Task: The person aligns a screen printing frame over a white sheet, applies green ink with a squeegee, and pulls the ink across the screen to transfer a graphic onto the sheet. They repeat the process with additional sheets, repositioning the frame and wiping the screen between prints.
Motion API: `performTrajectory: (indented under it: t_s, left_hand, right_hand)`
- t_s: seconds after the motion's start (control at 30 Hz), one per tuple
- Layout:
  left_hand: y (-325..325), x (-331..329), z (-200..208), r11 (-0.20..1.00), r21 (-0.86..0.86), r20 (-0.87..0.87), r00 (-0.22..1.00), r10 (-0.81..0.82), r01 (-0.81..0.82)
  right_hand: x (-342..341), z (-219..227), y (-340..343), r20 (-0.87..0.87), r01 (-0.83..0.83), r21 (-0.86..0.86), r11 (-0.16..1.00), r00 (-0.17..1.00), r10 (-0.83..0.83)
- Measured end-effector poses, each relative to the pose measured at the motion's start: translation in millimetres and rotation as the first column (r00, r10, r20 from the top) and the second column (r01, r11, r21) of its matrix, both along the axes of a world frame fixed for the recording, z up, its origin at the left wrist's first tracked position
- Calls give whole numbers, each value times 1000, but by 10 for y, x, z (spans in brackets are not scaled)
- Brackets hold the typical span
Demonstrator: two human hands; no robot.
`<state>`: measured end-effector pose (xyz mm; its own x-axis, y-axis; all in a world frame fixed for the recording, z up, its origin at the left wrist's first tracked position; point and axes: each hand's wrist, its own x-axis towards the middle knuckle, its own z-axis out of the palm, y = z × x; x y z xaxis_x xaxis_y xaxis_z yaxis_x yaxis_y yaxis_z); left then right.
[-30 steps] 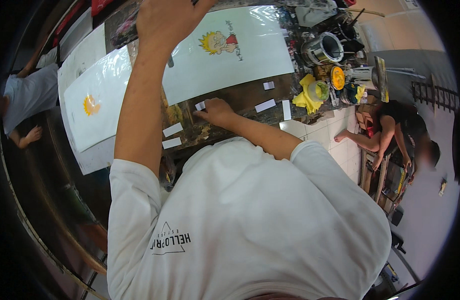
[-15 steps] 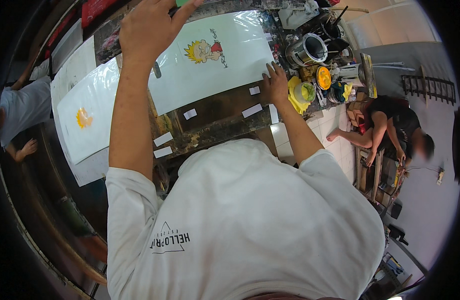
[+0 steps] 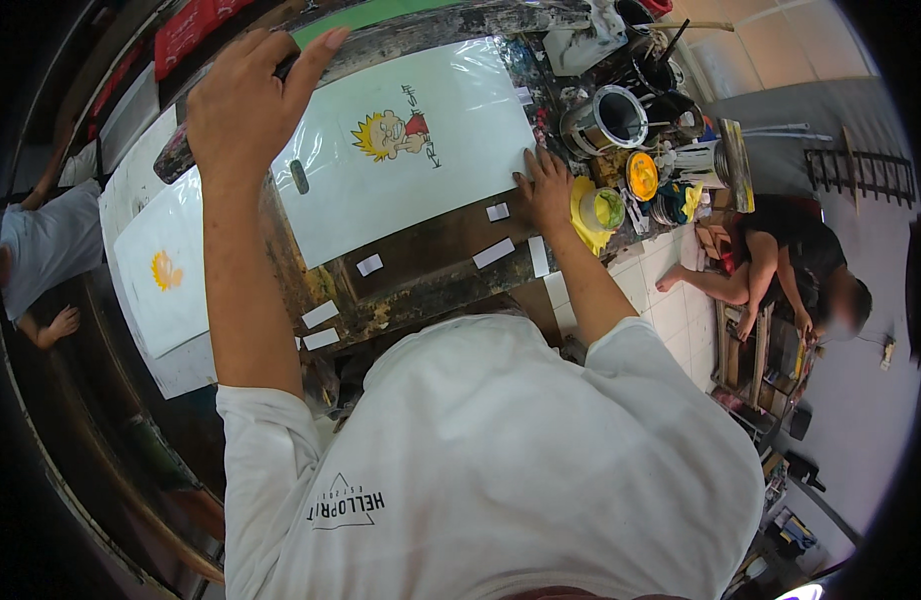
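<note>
My left hand [image 3: 243, 108] is curled over the dark, paint-stained bar of a screen-printing frame [image 3: 173, 156], thumb stretched along it. Part of the frame's green mesh [image 3: 381, 12] shows beyond the bar. Below lies a glossy white sheet [image 3: 381, 200], printed with a yellow-haired cartoon figure [image 3: 391, 137] in red and lettering. A small dark oblong piece [image 3: 300, 177] rests by the sheet's left edge. My right hand [image 3: 551, 190] lies with fingers apart at the sheet's near right corner, touching its edge.
Left, another sheet [image 3: 166, 310] bears only a yellow and peach print. Small white paper pieces [image 3: 494, 252] dot the stained table [image 3: 401, 295]. Ink tins [image 3: 621, 118], an orange pot [image 3: 643, 176] and a green tub [image 3: 603, 209] crowd the right. One person [image 3: 791, 240] sits right; another [image 3: 56, 240] stands left.
My left hand has moved left and nearer to me, with the frame's bar under it. The oblong piece is now fully uncovered. My right hand stays at the sheet's corner.
</note>
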<state>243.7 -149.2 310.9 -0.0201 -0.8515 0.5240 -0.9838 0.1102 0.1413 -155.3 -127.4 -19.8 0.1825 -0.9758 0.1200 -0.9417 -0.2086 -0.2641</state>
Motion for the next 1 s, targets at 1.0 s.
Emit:
performTrajectory:
  t_s: [1.0]
  left_hand:
    - [-27, -27, 163, 997, -78, -23, 999, -23, 21]
  right_hand:
    - [459, 441, 284, 139, -379, -91, 921, 911, 389]
